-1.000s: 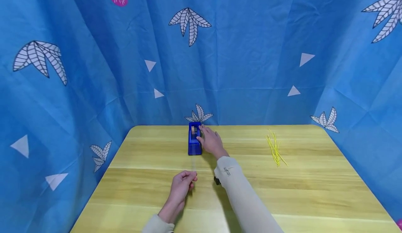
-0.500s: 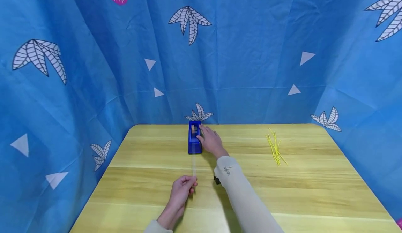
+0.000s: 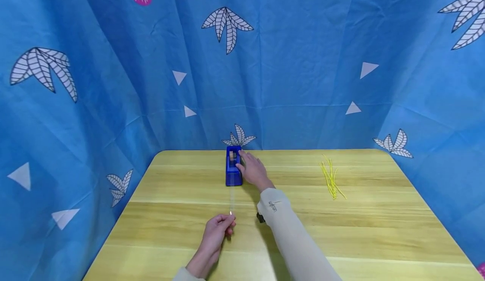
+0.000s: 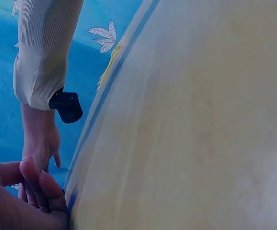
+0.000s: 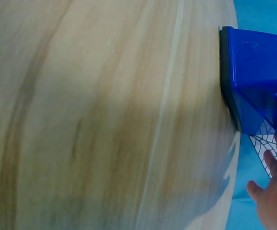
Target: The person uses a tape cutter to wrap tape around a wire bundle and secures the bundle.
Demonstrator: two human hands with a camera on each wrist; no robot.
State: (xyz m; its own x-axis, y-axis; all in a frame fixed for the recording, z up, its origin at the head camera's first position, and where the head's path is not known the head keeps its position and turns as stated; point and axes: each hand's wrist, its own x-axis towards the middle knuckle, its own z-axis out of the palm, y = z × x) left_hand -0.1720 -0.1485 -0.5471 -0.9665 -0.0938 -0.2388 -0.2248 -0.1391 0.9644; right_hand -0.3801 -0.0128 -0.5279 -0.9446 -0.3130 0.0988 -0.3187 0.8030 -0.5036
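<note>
A blue tape dispenser (image 3: 233, 179) stands at the back middle of the table, a roll of tape (image 3: 231, 156) inside it. From its front a strip of clear tape (image 3: 232, 199) runs toward my left hand (image 3: 217, 234). Thumb and forefinger of that hand pinch the strip's end, where a small glint shows. My right hand (image 3: 254, 170) holds the dispenser by its right side, thumb and forefinger at the rim. In the right wrist view the dispenser's blue side (image 5: 258, 62) fills the right edge, with fingers (image 5: 271, 163) of my right hand below it.
Several thin yellow strands (image 3: 330, 180) lie in a loose bunch on the right of the wooden table (image 3: 363, 230). A blue patterned curtain (image 3: 303, 83) hangs behind and at both sides. A black device (image 4: 67, 106) sits at my right cuff.
My left hand has drawn back a little toward me, and the strip of tape between it and the dispenser is longer. The right hand stays at the dispenser.
</note>
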